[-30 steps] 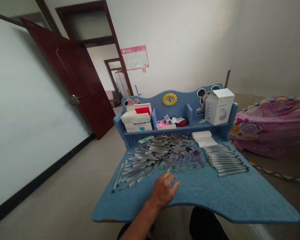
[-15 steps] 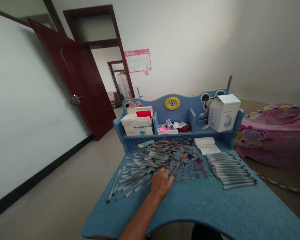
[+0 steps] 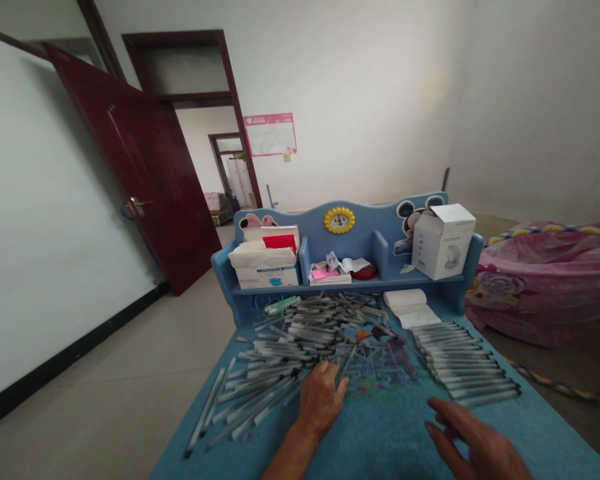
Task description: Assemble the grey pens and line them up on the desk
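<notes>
Smooth plastic pens (image 3: 267,353), matt desktop (image 3: 380,433), paper roll (image 3: 405,299), cardboard box (image 3: 433,247), rumpled cloth (image 3: 545,283), metal door handle (image 3: 138,206)

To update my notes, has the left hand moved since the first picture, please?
Yes: against the table, the left hand moved slightly forward and left, toward the pen pile.

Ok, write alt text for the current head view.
A person's left hand at the edge of a jumbled pen pile on a blue desk; right hand, open, near a neat pen row. Two boxes stand on the shelf behind.
</notes>
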Motion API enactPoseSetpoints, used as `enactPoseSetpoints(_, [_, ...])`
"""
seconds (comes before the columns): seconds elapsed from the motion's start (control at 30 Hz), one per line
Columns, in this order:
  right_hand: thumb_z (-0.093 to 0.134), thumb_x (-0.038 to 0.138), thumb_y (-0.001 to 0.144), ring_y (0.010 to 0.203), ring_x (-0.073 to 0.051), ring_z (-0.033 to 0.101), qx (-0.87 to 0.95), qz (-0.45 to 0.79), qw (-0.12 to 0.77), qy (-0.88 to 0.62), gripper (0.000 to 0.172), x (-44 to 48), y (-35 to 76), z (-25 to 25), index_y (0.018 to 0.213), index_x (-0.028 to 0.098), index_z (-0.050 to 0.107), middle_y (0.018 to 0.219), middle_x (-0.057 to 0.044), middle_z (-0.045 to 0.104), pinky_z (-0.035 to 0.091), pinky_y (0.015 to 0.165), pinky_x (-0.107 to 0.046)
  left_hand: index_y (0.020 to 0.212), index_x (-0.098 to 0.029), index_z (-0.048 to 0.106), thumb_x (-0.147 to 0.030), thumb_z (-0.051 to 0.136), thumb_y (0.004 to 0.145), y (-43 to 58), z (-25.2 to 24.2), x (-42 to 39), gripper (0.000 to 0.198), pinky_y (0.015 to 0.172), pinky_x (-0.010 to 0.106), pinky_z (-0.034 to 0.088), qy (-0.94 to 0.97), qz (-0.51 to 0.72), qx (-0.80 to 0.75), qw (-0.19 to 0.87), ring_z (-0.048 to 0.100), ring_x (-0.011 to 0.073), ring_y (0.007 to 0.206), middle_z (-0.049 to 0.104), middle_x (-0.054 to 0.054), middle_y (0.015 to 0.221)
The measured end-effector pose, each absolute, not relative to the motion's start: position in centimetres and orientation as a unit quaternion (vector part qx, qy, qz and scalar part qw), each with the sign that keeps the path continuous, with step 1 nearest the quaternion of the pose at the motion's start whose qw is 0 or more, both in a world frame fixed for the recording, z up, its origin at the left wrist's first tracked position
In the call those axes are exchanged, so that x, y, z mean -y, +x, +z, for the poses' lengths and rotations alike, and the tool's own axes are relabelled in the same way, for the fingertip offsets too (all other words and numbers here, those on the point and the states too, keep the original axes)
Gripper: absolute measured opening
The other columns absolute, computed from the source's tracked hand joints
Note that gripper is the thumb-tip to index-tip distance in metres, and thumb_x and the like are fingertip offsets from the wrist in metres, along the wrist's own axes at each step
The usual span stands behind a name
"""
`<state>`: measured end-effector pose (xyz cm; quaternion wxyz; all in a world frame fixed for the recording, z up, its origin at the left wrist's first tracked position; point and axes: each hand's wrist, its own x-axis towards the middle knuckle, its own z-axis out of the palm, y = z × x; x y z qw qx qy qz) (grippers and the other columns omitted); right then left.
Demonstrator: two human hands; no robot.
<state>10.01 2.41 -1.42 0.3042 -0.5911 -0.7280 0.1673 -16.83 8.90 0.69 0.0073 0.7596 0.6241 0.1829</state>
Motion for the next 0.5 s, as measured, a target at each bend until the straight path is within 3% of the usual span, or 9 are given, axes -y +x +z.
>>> enactPoseSetpoints(0.17, [0.046, 0.024, 0.081, 0.082, -0.020, 0.064, 0.746, 0.130, 0.243, -0.606, 0.024, -10.6, 2.7, 2.0, 0.098, 0.023, 0.063, 0.091, -0.006, 0.069, 0.046, 0.070, -0.027, 0.089, -0.018, 0.060, -0.026, 0.049, 0.082, -17.0, 0.3, -9.0, 0.015, 0.079, 0.027, 0.040, 0.771, 0.144, -0.621, 0.005, 0.055, 0.0190, 0.091, 0.059, 0.005, 0.093])
enactPoseSetpoints(0.5, [0.042, 0.022, 0.084, 0.081, -0.019, 0.064, 0.724, 0.149, 0.184, -0.648, 0.027, -16.3, -1.4, 0.7, 0.105, 0.026, 0.058, 0.082, -0.004, 0.070, 0.037, 0.064, -0.024, 0.091, -0.018, 0.061, -0.023, 0.048, 0.081, -16.8, 0.5, -10.8, 0.018, 0.078, 0.030, 0.042, 0.764, 0.081, -0.640, 0.007, 0.055, 0.0208, 0.092, 0.059, 0.007, 0.094])
